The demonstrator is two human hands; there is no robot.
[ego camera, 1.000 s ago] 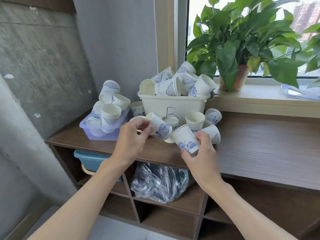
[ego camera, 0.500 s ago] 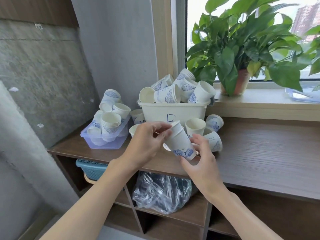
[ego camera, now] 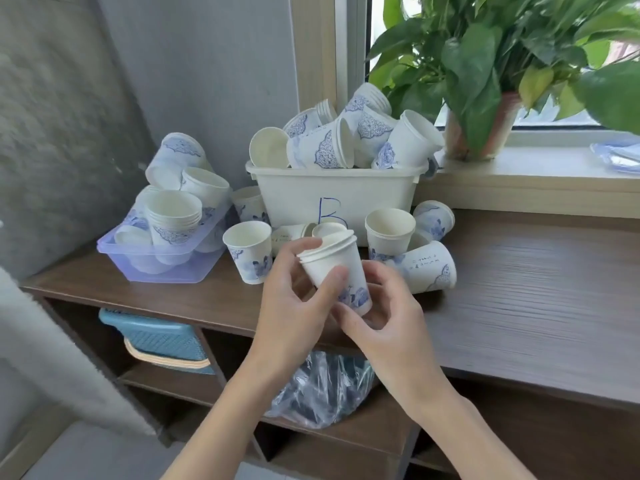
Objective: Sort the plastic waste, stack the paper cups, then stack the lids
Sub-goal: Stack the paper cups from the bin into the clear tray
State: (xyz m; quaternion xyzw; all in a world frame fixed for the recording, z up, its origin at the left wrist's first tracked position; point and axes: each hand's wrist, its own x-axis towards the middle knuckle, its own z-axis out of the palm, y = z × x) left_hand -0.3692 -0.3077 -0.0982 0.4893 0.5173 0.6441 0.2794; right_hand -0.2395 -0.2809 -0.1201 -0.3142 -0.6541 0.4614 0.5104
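Note:
A short stack of white paper cups with blue print point(ego camera: 334, 268) is held above the front of the wooden shelf top, one cup nested inside another. My left hand point(ego camera: 294, 303) grips its side and rim. My right hand point(ego camera: 384, 313) holds its base from below. Loose cups stand or lie close behind: one upright point(ego camera: 247, 251) to the left, one upright point(ego camera: 389, 230) and one on its side point(ego camera: 427, 266) to the right. A white bin marked B point(ego camera: 311, 195) is heaped with more cups.
A clear purple tray point(ego camera: 162, 268) with several cups sits at the left by the concrete wall. A potted plant point(ego camera: 481, 133) stands on the window sill. Below the shelf top point(ego camera: 519, 289) are a blue basket point(ego camera: 156, 337) and a clear plastic bag point(ego camera: 322, 393).
The two cups, held one in each hand a second ago, have come together into one nested stack that both hands now hold. The view has moved closer to the shelf.

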